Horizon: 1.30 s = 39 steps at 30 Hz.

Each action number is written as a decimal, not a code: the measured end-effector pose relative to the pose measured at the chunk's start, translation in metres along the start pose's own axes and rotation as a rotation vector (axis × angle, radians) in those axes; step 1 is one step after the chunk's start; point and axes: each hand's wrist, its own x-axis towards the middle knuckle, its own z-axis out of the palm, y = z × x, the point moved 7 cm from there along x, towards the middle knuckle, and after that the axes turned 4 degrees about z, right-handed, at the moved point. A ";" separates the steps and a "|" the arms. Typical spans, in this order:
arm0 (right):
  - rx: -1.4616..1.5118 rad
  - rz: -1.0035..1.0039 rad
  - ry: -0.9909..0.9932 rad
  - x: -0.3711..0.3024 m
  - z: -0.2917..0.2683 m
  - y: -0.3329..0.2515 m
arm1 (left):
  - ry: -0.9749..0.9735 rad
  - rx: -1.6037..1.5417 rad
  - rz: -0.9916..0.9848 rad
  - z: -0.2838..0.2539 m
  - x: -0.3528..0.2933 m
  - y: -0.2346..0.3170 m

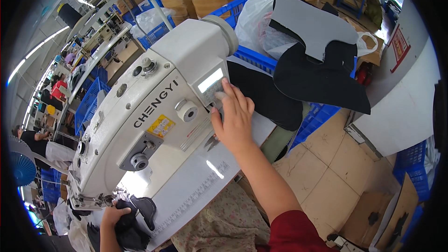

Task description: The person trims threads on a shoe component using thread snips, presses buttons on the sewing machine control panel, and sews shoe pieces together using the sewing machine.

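At the lower left, the person's left hand [113, 215] closes on a piece of black fabric [132, 224] lying just under the needle end of a white sewing machine [154, 112]; the fingers curl over the cloth, pinching it against the white table [196, 191]. The table's near edge runs diagonally, with a printed ruler strip along it, and open tiled floor [336, 168] lies to the right. The machine's long axis slants from the needle end at lower left up to its handwheel at upper right. The right hand [233, 116] rests flat on the machine's side, fingers spread, fingertips touching a small lit control panel [212, 86]. A yellow rectangular warning label [161, 125] sits mid-body. Beyond, grey and black cut pieces [317, 60] drape over a blue crate [261, 58]. Farther back stand what seem to be 2 or 3 brown cardboard boxes [205, 2], blurred by the lens.
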 end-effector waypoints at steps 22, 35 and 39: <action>0.058 -0.153 -0.009 -0.008 -0.002 -0.019 | 0.001 0.001 -0.004 0.000 0.001 -0.002; 0.069 -0.121 -0.026 -0.010 0.000 -0.019 | -0.006 0.016 0.014 0.002 0.002 -0.001; 0.079 -0.119 -0.031 -0.010 -0.001 -0.019 | 0.011 -0.006 0.000 0.002 -0.005 0.009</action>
